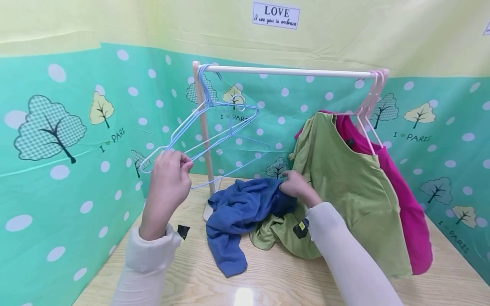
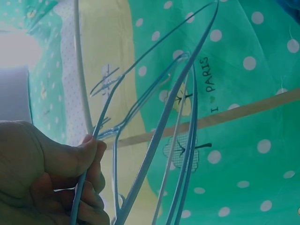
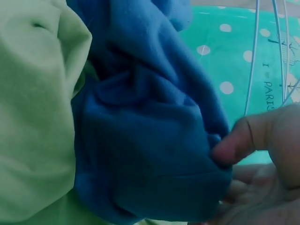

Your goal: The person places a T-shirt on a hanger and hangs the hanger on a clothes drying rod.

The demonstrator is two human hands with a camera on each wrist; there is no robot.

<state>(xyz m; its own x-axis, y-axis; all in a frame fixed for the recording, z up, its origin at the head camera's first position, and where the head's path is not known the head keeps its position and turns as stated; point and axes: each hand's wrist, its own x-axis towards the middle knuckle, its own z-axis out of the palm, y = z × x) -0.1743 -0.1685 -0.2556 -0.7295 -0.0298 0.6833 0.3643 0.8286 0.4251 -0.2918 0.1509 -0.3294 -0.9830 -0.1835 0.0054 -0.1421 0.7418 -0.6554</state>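
My left hand (image 1: 171,180) pinches a thin blue hanger (image 2: 108,98) between thumb and fingers, in front of the rack's left end. Beside it, more blue hangers and a white one (image 1: 186,124) hang from the left end of the rod. In the middle of the table lies a crumpled blue garment (image 1: 245,208). My right hand (image 1: 296,185) grips its upper right edge, with the thumb (image 3: 232,145) on top of the cloth and the fingers behind. Just right of that hand, a green shirt (image 1: 344,182) hangs down, its lower left part spread on the table.
The clothes rack has a white rod (image 1: 287,71) and a wooden left upright (image 1: 204,131). Pink hangers (image 1: 369,104) at its right end carry the green shirt and a magenta shirt (image 1: 409,216) behind it. A patterned curtain (image 1: 126,102) encloses the wooden table (image 1: 191,272).
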